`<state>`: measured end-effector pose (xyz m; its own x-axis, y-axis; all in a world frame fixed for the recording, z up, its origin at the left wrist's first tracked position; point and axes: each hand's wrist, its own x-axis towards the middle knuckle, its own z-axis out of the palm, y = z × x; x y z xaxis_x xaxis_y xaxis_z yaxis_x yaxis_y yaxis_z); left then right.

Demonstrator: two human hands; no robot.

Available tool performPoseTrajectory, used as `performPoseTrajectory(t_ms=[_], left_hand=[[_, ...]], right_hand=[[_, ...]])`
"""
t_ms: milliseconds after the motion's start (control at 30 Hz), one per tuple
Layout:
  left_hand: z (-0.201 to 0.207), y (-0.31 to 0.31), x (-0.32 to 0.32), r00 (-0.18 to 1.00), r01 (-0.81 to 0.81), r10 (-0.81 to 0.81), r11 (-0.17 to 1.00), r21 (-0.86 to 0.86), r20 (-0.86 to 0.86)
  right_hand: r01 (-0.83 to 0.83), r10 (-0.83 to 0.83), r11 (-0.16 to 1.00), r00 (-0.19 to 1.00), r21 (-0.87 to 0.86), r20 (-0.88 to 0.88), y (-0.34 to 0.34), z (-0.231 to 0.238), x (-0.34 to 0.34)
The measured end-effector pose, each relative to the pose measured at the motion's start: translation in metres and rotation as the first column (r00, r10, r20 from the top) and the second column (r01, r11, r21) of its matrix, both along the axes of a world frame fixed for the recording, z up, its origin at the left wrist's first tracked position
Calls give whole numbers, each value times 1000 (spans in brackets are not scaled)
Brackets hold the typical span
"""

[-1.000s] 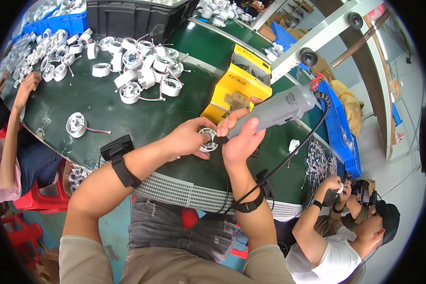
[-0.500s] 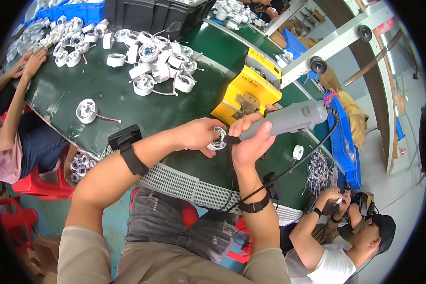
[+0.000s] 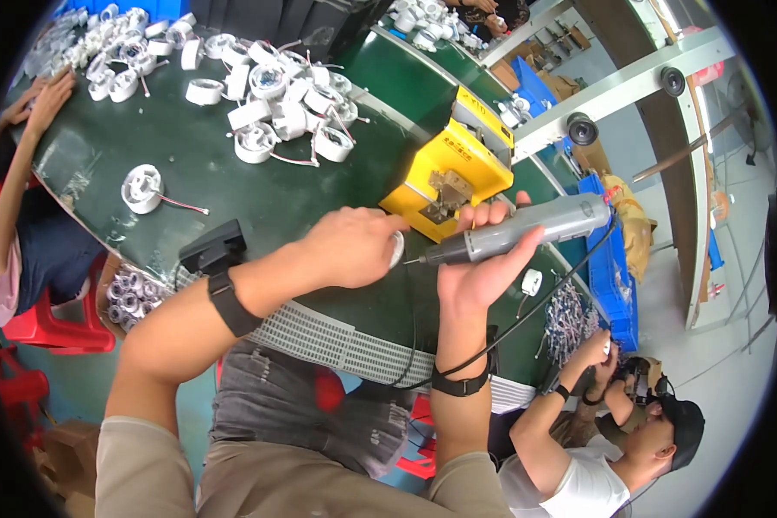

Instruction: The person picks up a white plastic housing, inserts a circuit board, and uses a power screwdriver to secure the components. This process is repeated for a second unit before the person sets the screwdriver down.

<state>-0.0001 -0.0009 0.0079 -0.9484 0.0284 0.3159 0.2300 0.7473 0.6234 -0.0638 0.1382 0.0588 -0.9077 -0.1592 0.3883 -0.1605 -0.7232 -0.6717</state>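
Observation:
Between the fingers of my left hand (image 3: 354, 246) is a small white round housing (image 3: 397, 249), turned nearly edge-on and partly hidden by the hand. My right hand (image 3: 479, 276) is closed around a grey electric screwdriver (image 3: 531, 231) with a black nose. Its thin bit points left, its tip a short way from the housing. Just beyond both hands stands a yellow screw feeder (image 3: 457, 160) with a metal block on its front. A black cable runs from the screwdriver's rear down past my right wrist.
Many white housings with wires (image 3: 289, 108) lie heaped on the green table (image 3: 233, 186); one single housing (image 3: 142, 188) sits at the left. Right of my hands are a small white part (image 3: 532, 281), a wire bundle (image 3: 570, 324) and a blue bin (image 3: 609, 268). Co-workers sit on both sides.
The housing in my left hand has turned from facing up to nearly edge-on. The screwdriver has drawn back slightly to the right, and its bit now shows. The whole view has shifted a little.

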Motion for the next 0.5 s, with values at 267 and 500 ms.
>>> performPoseTrajectory(t_ms=[267,500], left_hand=[[12,-8,6,912,-132,110,991,-31,-394],[24,7,16,930,368,-343,868,334,-132]], right_hand=[[-281,292,923,956,-262,2,11,11,5],[-263,262,946,965,-191,-31,4,8,13]])
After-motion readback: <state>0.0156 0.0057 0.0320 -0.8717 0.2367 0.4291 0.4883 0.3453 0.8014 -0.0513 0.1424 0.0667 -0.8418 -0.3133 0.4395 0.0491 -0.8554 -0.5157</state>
